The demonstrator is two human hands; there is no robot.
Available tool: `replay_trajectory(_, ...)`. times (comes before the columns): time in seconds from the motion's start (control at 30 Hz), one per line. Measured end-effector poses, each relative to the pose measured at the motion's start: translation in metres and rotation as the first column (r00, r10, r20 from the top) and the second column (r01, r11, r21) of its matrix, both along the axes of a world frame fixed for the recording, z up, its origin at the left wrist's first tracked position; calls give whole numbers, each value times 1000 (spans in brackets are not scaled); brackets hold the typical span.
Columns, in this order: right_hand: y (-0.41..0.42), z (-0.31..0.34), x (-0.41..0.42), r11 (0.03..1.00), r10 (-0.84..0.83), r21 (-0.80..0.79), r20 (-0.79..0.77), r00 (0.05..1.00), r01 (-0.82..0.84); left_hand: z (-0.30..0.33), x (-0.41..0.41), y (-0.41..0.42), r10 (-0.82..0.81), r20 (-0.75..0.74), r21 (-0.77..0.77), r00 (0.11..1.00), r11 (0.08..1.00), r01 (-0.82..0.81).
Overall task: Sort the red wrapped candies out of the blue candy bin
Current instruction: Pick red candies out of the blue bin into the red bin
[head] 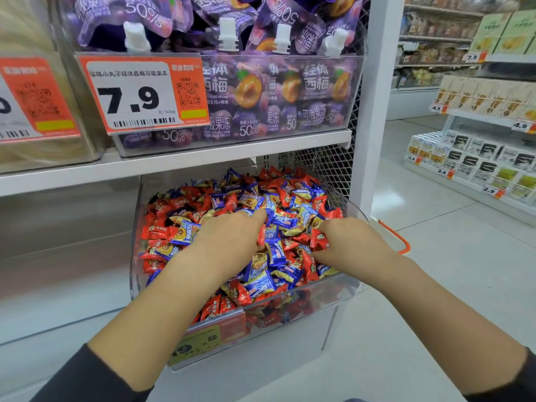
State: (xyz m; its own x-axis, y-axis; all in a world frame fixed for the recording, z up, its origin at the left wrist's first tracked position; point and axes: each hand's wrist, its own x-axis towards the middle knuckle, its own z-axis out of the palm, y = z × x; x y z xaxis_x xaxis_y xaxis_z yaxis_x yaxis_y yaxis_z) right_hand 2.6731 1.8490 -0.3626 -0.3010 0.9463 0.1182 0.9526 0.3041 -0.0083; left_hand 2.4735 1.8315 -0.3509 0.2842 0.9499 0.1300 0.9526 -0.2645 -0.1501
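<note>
Left hand [229,236] flat on mixed pile in clear bin [319,291], fingers spread, pointing up-right. Right hand [348,242] pinching red candy [318,240], long axis roughly vertical. Blue candies [282,220] between hands. Price tag [142,94] above.

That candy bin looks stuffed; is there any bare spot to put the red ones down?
Not inside: the clear bin is heaped wall to wall, with both hands in the pile. Bare room shows on the white shelf ledge left of the bin, and on the floor to its right.
</note>
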Motion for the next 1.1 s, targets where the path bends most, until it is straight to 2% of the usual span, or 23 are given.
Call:
replay_trajectory(0.07, 1, -2, 0, 1000, 9, 1, -32, 999, -9, 3, -2, -1, 8, 32, 18, 999, 1000, -8)
replay_trajectory(0.17, 1, 0, 5, 999, 21, 53, -234, 972, -9, 15, -11, -2, -13, 174, 20, 985, 1000, 10)
replay_trajectory(0.23, 1, 3, 8, 994, 64, 101, -316, 946, -34, 26, -22, -3, -25, 284, 27, 959, 999, 18)
replay_trajectory(0.37, 0, 1, 6, 991, 130, 70, -319, 939, -114, 42, -48, -5, 39, 425, 13, 904, 999, -50)
replay_trajectory(0.5, -1, 5, 9, 993, 112, 59, -334, 936, -97, 43, -67, -6, 112, 469, -44, 876, 994, -104)
replay_trajectory(0.67, -4, 10, 10, 993, 104, -5, -388, 916, -115, 35, -62, 0, 136, 362, -31, 922, 991, -134)
replay_trajectory(0.8, -4, 7, 4, 995, 87, -24, -348, 934, -101, 24, -54, 5, 89, 410, 92, 908, 986, -138)
replay_trajectory(1.1, 1, 5, -7, 990, 66, -105, -216, 974, -90, 16, -39, 25, 159, 196, -36, 968, 987, -155)
